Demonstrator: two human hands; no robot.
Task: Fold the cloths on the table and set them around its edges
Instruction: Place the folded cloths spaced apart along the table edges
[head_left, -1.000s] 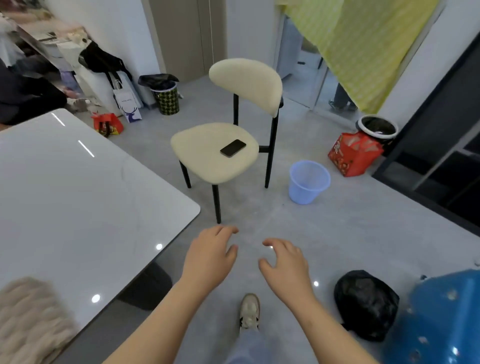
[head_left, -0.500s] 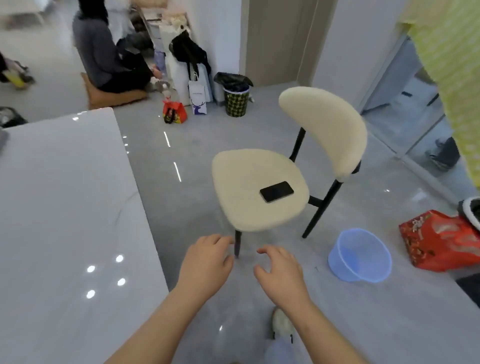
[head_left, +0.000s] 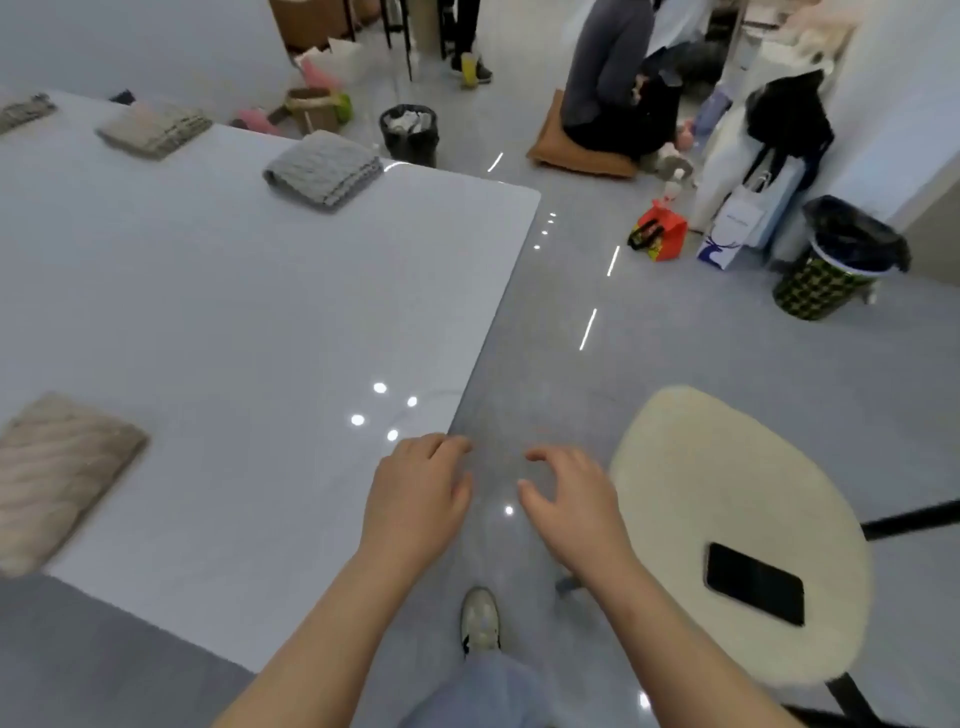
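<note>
Grey folded knit cloth (head_left: 324, 169) sits at the far edge of the glossy white table (head_left: 260, 312), nr the far-right corner. Beige folded knit cloth (head_left: 156, 127) is further left on that edge, and tan folded knit cloth (head_left: 57, 478) is by the near edge. L hand (head_left: 415, 499) & R hand (head_left: 571, 504) hover empty w/ fingers loosely curled, at the table's right edge. Black phone (head_left: 753, 582) lies on the cream chair seat (head_left: 727, 467).

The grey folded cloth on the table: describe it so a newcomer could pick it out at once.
Start at the big white table on the left and follow its far edge toward the rounded right corner. The grey cloth lies folded there, in front of a black bin on the floor. To its left lies a beige cloth; this one is cool grey.
</note>
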